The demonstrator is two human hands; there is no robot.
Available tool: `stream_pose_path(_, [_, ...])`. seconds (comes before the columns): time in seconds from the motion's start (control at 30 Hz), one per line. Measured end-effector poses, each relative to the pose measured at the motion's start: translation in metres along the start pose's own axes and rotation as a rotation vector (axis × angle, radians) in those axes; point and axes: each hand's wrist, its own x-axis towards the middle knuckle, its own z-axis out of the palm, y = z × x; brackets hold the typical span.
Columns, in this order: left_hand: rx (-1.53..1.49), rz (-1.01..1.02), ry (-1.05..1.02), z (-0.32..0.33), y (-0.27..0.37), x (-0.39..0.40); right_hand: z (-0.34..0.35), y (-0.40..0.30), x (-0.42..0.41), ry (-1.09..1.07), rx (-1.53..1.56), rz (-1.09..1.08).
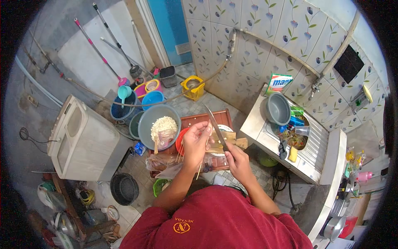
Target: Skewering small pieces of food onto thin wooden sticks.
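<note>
My left hand (196,140) pinches a thin wooden skewer (199,169) that slants down past the wrist; a small pale piece shows at the fingertips. In my right hand (236,158) is a long knife (216,126), its blade pointing up and away beside the left fingertips. Beneath the hands a wooden board (228,141) lies over a white plate (225,127). A red bowl (181,140) with several skewers is partly hidden by my left hand. To its left a large grey basin (144,121) holds small pale pieces (164,124), a clear bag and a bundle of skewers.
All this rests on a low brown table (199,118), with plastic bags (164,163) and scissors (207,168) at its near edge. A washing machine (84,140) stands left, buckets (152,99) beyond. At right is a sink (317,140) with a grey basin (277,109) and a yellow sponge (293,154).
</note>
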Motion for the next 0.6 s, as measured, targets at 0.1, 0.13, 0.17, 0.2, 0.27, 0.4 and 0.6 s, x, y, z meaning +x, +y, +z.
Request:
stream_pose_path(0.1, [0.011, -0.020, 0.006, 0.0013, 0.0012, -0.0003, -0.0013, -0.0020, 0.0015, -0.015, 0.024, 0.036])
stream_pose_path(0.13, [0.007, -0.043, 0.008, 0.0017, 0.0015, -0.0003, -0.0014, -0.0018, 0.0018, -0.014, 0.023, 0.036])
stream_pose_path(0.17, [0.007, -0.043, 0.006, 0.0016, 0.0014, 0.0001, -0.0014, -0.0015, 0.0022, -0.001, 0.017, 0.015])
stream_pose_path(0.2, [-0.007, -0.057, -0.011, 0.0008, 0.0014, 0.0003, -0.0013, -0.0014, 0.0026, 0.010, 0.012, -0.007])
stream_pose_path(0.27, [-0.021, -0.070, -0.029, 0.0007, 0.0021, 0.0003, -0.0020, -0.0029, 0.0041, 0.008, -0.001, -0.001])
stream_pose_path(0.4, [-0.020, -0.062, -0.072, 0.0008, 0.0023, 0.0005, -0.0016, -0.0051, 0.0063, 0.026, -0.005, 0.001])
stream_pose_path(0.6, [-0.037, -0.062, -0.058, 0.0024, 0.0068, -0.0007, 0.0019, -0.0013, 0.0068, 0.036, -0.030, -0.042])
